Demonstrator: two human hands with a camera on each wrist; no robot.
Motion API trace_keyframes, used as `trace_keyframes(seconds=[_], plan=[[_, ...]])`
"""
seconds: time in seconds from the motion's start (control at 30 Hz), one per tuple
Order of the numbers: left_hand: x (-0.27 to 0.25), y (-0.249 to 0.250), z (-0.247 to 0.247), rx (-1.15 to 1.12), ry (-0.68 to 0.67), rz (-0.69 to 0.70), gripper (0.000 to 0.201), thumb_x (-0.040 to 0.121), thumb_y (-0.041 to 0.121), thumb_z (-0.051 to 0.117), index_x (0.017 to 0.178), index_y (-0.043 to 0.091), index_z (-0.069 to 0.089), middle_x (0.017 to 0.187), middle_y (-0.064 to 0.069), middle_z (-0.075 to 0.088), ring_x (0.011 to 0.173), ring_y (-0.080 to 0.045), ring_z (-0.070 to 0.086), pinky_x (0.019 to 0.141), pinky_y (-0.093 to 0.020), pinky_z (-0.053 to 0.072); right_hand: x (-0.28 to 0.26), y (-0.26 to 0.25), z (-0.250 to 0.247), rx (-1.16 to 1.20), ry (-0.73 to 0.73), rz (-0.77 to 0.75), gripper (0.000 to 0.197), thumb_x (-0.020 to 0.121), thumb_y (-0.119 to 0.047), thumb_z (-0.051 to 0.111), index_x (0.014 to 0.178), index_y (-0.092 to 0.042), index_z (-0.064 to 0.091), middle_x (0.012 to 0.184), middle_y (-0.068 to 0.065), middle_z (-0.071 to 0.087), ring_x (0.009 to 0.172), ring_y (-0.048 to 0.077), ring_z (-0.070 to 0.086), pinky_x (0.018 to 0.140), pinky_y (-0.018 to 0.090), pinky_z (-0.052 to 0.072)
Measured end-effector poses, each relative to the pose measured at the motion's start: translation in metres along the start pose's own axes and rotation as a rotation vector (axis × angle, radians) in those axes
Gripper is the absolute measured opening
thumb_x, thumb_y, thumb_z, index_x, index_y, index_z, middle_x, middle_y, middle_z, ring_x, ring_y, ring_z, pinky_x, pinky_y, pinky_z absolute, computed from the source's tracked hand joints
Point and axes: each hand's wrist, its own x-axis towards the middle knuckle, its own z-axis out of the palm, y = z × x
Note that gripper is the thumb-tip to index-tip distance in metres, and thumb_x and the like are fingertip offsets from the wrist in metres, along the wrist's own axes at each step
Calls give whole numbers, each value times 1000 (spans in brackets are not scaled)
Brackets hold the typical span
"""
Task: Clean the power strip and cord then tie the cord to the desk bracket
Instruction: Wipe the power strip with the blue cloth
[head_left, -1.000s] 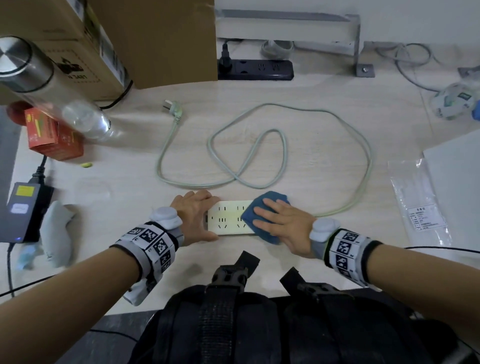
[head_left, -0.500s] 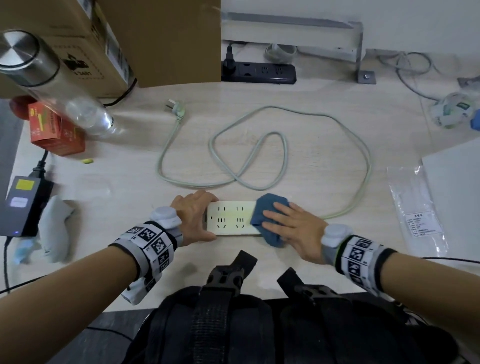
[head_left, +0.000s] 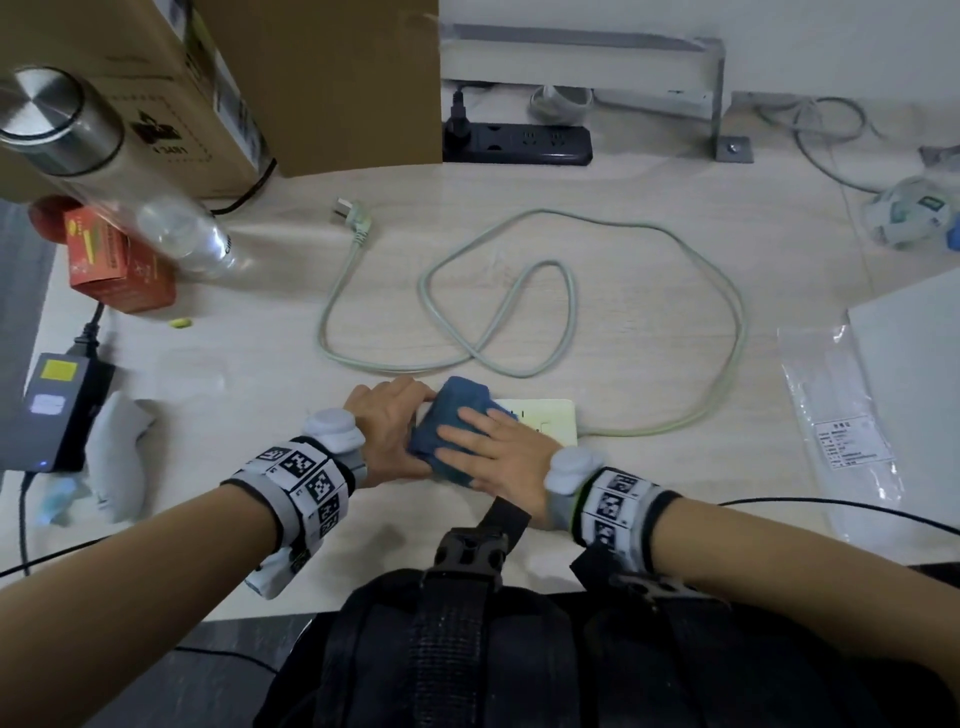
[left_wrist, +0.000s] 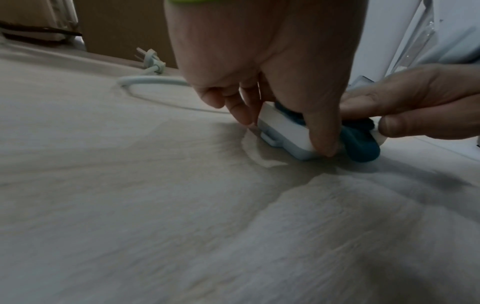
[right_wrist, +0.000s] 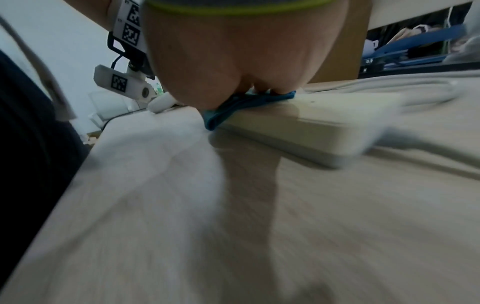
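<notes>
The white power strip (head_left: 548, 422) lies flat near the desk's front edge. My left hand (head_left: 395, 418) grips its left end, fingers behind and thumb in front in the left wrist view (left_wrist: 284, 131). A folded blue cloth (head_left: 457, 415) covers the strip's left half. My right hand (head_left: 493, 449) presses flat on the cloth with straight fingers. The pale cord (head_left: 571, 312) runs from the strip's right end in loose loops to its plug (head_left: 353, 215). The metal desk bracket (head_left: 719, 104) stands at the back right. In the right wrist view the cloth (right_wrist: 233, 106) sits under my palm on the strip (right_wrist: 311, 125).
A black power strip (head_left: 519, 141) lies at the back, cardboard boxes (head_left: 311, 78) back left. A bottle (head_left: 104, 171), red box (head_left: 114, 270) and black adapter (head_left: 52, 410) stand left. A plastic bag (head_left: 836, 415) and white board (head_left: 914, 374) lie right.
My right hand has slid the blue cloth leftward along the strip, from its right end to against my left hand. The strip's right end now shows. The left hand stays put.
</notes>
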Motion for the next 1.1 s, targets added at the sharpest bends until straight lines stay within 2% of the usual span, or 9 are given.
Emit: trace_keyframes(seconds=[0.07,0.23,0.43,0.53,0.63,0.73,0.83,0.9,1.1], plan=[[0,-1,-1,18,-12,9,79,57,60,74,123,28,43,114,11,52,104,-14,52,90,-34,37,-41,22,-10,-26,-18,29,46,96,-27,39,141,-20,41,148,4,44,139,32,33,111,53,28],[0,-2,0,9,-8,21,77,58,58,74,122,31,42,112,13,52,100,-11,51,89,-32,35,-103,51,-23,-24,-69,88,44,102,-30,28,144,-17,33,150,6,39,142,32,23,109,54,34],[2,-3,7,8,40,29,76,56,57,74,119,29,43,109,13,53,97,-12,55,79,-30,30,-35,8,-7,12,-2,48,49,93,-24,51,140,-17,42,147,6,44,139,38,32,110,55,27],[1,0,8,3,57,22,70,56,57,65,116,27,46,103,11,53,94,-16,57,75,-31,28,9,-18,6,14,-51,17,69,79,-30,74,137,-18,38,146,4,41,136,36,36,105,55,34],[1,-1,8,-8,68,25,67,57,58,63,114,28,45,100,14,52,90,-14,58,74,-30,28,11,-20,3,14,4,27,55,89,-36,53,138,-23,34,147,-2,32,136,29,30,106,51,35],[1,-5,10,-15,78,54,73,55,59,71,116,30,44,104,16,52,90,-9,55,77,-31,30,-36,9,-10,-66,-61,49,50,95,-32,34,145,-27,30,154,-1,33,143,28,22,114,49,15],[0,-6,10,-11,54,53,72,56,59,69,116,33,40,103,20,49,91,-6,54,79,-28,29,-86,41,-21,-83,-97,100,51,98,-33,32,148,-30,26,157,-2,26,146,25,11,117,49,16],[0,-6,10,-16,57,46,72,56,58,69,116,33,40,101,21,48,91,-6,54,79,-28,28,-97,48,-21,-65,-110,99,47,101,-36,27,148,-28,28,155,0,29,145,28,13,116,49,19],[0,-4,8,9,69,47,73,57,57,72,119,31,42,105,17,52,93,-8,55,78,-28,26,-32,9,-3,-39,-2,92,47,95,-34,37,141,-23,36,149,4,42,139,37,31,110,54,23]])
